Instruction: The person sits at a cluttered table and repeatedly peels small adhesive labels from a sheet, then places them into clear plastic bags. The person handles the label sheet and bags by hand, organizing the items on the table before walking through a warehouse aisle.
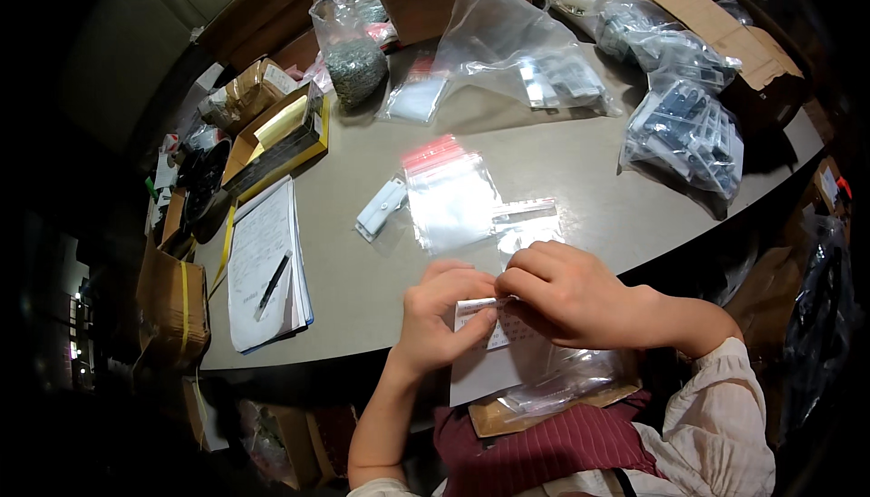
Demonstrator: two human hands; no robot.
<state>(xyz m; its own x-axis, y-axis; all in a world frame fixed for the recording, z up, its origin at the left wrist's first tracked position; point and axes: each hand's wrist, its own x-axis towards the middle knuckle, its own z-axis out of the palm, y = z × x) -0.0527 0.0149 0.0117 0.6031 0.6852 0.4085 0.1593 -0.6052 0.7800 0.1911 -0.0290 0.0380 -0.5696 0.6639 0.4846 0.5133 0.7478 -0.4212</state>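
Maroon striped cloth [553,443] lies nearest, below a printed sheet [489,376] by the table [580,164]; its rows of print look mostly intact, so work with it seems unfinished. The left hand [441,311] pinches it between thumb and fingers; the right hand [564,290] bends over its top, tips hidden, grip unclear. Beyond, red-topped bags [453,202] lie flat.

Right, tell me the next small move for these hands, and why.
Probably have the right hand gently lift the top edge of the printed sheet: that edge looks curled over, the right hand is at it, and the left hand holds the sheet with its thumb across the front.
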